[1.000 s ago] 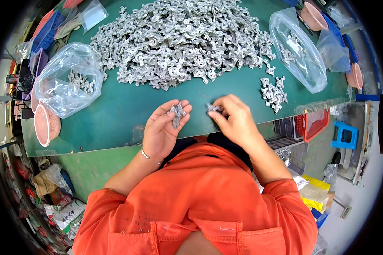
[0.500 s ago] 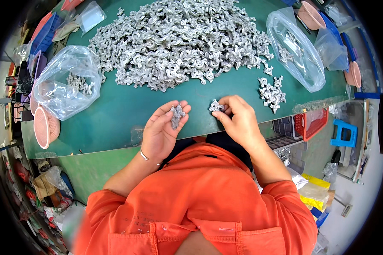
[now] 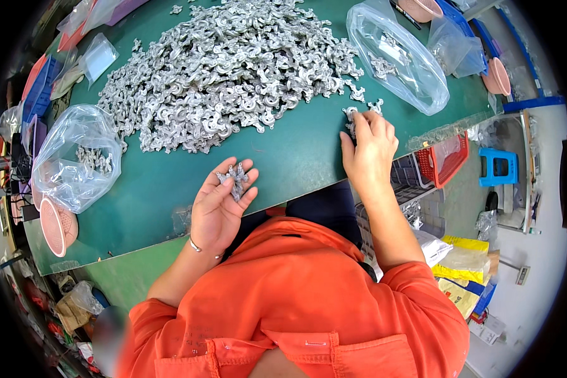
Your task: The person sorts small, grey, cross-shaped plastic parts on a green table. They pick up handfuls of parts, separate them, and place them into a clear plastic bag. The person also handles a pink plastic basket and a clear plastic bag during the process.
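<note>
My left hand, palm up, holds a few small grey metal castings between thumb and curled fingers. To the right, my right hand reaches over a small group of the same castings near the plastic bag. Its thumb stands apart from the forefinger, and the fingertips reach down among the parts. The hand covers most of this group; one casting shows beyond the fingers. Ahead of both hands, a large heap of castings covers the far part of the green table.
A clear plastic bag with castings in it lies at the left, another clear bag at the right. A pink basket sits by the left edge. Below the table's right side are a red crate and a blue stool.
My right hand has moved right and away from me, from beside my left hand to the small group; the casting it pinched no longer shows. The view has shifted and turned.
</note>
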